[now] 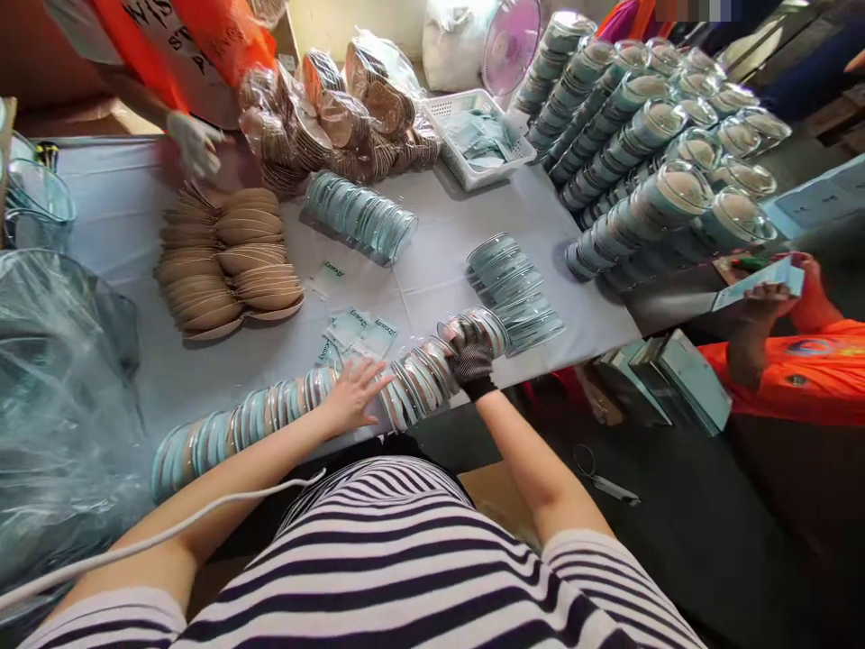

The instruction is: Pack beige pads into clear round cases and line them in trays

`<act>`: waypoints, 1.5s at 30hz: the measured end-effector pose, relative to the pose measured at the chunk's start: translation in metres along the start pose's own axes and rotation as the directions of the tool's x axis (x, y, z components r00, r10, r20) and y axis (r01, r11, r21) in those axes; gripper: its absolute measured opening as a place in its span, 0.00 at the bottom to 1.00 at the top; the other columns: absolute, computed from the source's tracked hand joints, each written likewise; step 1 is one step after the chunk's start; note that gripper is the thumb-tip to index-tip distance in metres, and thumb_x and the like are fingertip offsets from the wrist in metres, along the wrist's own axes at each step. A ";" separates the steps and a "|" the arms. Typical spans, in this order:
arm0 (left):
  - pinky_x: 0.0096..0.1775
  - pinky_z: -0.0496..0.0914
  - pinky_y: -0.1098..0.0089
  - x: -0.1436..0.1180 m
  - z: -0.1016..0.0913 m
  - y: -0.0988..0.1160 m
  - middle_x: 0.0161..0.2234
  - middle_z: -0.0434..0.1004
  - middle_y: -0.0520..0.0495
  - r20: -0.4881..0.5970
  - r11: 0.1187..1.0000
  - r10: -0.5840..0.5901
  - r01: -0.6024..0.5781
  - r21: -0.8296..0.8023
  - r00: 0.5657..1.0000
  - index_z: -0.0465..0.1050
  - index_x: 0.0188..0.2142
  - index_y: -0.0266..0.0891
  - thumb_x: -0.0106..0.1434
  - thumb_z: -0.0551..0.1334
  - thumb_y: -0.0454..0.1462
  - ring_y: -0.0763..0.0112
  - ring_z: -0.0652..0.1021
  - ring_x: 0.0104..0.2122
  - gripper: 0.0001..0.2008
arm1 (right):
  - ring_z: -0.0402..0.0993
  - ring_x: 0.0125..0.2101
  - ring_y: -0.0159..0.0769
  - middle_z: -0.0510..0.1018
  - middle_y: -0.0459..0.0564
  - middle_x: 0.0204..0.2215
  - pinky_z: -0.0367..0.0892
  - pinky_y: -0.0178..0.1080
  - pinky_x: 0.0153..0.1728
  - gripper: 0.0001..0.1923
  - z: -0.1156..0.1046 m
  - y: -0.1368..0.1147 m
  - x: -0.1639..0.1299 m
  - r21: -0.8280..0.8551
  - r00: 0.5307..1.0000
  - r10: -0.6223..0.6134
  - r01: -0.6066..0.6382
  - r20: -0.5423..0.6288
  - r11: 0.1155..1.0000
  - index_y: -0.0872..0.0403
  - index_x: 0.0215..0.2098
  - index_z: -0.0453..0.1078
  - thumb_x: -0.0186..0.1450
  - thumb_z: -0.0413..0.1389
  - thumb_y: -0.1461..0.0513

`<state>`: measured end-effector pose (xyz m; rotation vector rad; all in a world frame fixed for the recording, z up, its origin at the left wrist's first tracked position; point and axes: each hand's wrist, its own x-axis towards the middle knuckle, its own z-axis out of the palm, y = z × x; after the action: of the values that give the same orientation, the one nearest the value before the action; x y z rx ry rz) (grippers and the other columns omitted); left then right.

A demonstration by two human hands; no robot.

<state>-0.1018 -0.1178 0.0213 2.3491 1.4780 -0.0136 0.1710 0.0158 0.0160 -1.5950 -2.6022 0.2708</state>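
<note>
A long row of nested clear plastic cases [270, 410], some with beige pieces inside, lies on its side along the near table edge. My bare left hand [355, 392] rests across the middle of this row with its fingers spread. My right hand [471, 356], in a dark striped glove, has its fingers curled over the row's right end. Just beyond my left hand lie several small printed packets [361, 332]. A shorter row of clear cases [514, 293] sits to the right, and another row [361, 216] lies farther back.
Beige moulded cups [230, 261] lie stacked at left, near a co-worker's gloved hand [195, 144]. Bagged cups [338, 113] and a white basket [483, 167] stand behind. Tall case stacks [635, 135] fill the back right. A plastic bag [60, 388] bulges at left; another person's hands [777, 288] hold a card.
</note>
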 end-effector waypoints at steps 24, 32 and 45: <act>0.59 0.52 0.36 0.050 0.022 0.092 0.71 0.39 0.42 0.089 0.981 -0.089 0.103 -0.167 0.992 0.50 0.69 0.53 0.61 0.63 0.47 0.40 0.47 0.68 0.40 | 0.40 0.68 0.53 0.53 0.49 0.69 0.40 0.65 0.61 0.22 0.001 0.001 0.071 0.018 0.945 0.324 -0.325 0.036 0.946 0.45 0.59 0.67 0.69 0.46 0.54; 0.59 0.61 0.49 0.078 -0.003 0.068 0.65 0.60 0.42 0.040 0.893 -0.165 0.166 -0.419 0.986 0.61 0.65 0.50 0.64 0.59 0.43 0.53 0.63 0.62 0.29 | 0.52 0.65 0.47 0.66 0.52 0.63 0.47 0.54 0.64 0.22 0.000 0.042 0.061 0.214 0.986 0.164 -0.161 0.004 0.963 0.50 0.57 0.70 0.69 0.44 0.60; 0.53 0.66 0.59 0.284 -0.023 0.014 0.42 0.74 0.41 0.032 0.882 -0.199 0.193 -0.431 0.979 0.79 0.47 0.40 0.68 0.51 0.47 0.59 0.73 0.46 0.22 | 0.78 0.33 0.36 0.79 0.50 0.33 0.76 0.41 0.37 0.17 0.055 0.129 0.056 0.695 0.765 0.303 -0.643 0.568 0.321 0.55 0.51 0.68 0.67 0.45 0.61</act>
<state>0.0342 0.1316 -0.0093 1.8432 1.5343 0.2535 0.2501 0.1171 -0.0636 -1.8440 -1.4078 1.7380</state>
